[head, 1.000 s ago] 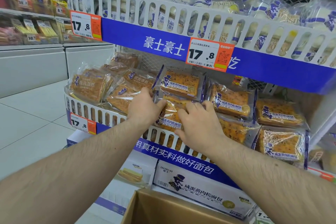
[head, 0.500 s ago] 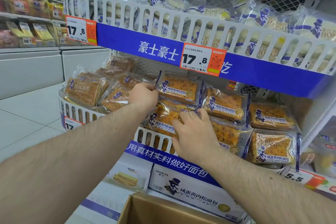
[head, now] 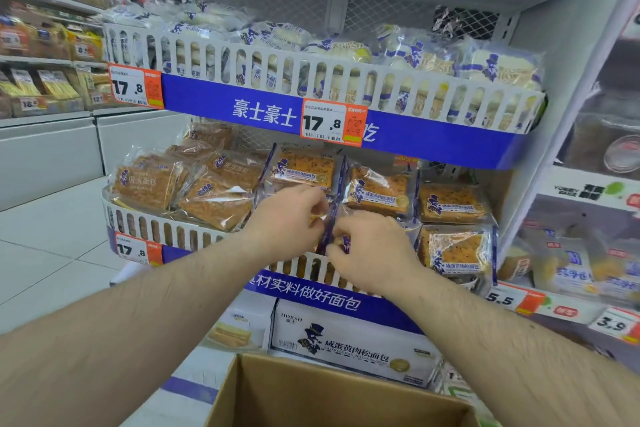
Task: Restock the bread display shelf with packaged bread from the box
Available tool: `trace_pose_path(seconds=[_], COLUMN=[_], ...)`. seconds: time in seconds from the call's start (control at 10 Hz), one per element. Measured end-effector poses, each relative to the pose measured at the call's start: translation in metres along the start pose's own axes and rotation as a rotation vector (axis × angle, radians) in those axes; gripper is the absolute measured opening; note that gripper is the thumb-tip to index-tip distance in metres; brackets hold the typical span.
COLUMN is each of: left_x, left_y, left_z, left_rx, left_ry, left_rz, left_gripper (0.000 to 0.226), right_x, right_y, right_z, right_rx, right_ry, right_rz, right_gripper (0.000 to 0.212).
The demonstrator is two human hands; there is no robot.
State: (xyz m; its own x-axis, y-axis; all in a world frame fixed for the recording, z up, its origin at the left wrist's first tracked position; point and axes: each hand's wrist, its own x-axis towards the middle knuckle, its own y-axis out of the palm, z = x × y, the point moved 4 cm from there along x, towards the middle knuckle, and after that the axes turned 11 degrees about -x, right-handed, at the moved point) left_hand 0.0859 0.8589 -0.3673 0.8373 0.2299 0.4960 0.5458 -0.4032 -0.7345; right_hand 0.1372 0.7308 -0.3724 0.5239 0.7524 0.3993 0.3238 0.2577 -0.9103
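Note:
Both my hands work at the front middle of the lower bread shelf (head: 162,229). My left hand (head: 287,218) and my right hand (head: 370,250) pinch the purple-edged seam of one clear bread packet (head: 330,225) between them; most of that packet is hidden behind my fingers. More packets of the same orange-topped bread (head: 377,189) lie behind and to the right. The open cardboard box (head: 311,392) sits below my arms at the bottom of the view; its inside is in shadow.
Brown cake packets (head: 145,180) fill the shelf's left part. The upper shelf (head: 311,80) above holds white bread packets behind a white slotted rail. A printed white carton (head: 346,343) stands under the lower shelf. Other shelves line the aisle at left and right.
My hands have come together at the shelf's front: the left moved right off the packet's left end, and both now pinch the packet's seam. The view has tilted upward.

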Motion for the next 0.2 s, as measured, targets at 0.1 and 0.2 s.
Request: trace_pose_path(seconds=[0.1,0.2], left_x=[-0.006,-0.016], left_y=[0.011,0.025], left_z=[-0.036,-0.068], left_rx=[0.093,0.191], left_ry=[0.013,-0.043], left_rz=[0.316,0.671], left_gripper=[0.023,0.034], right_x=[-0.018,-0.037], right_y=[-0.011,-0.022], right_z=[-0.028,-0.050], right_rx=[0.025,0.045], right_ry=[0.148,0.225], right_rz=[0.229,0.456], right_gripper=[0.024,0.026])
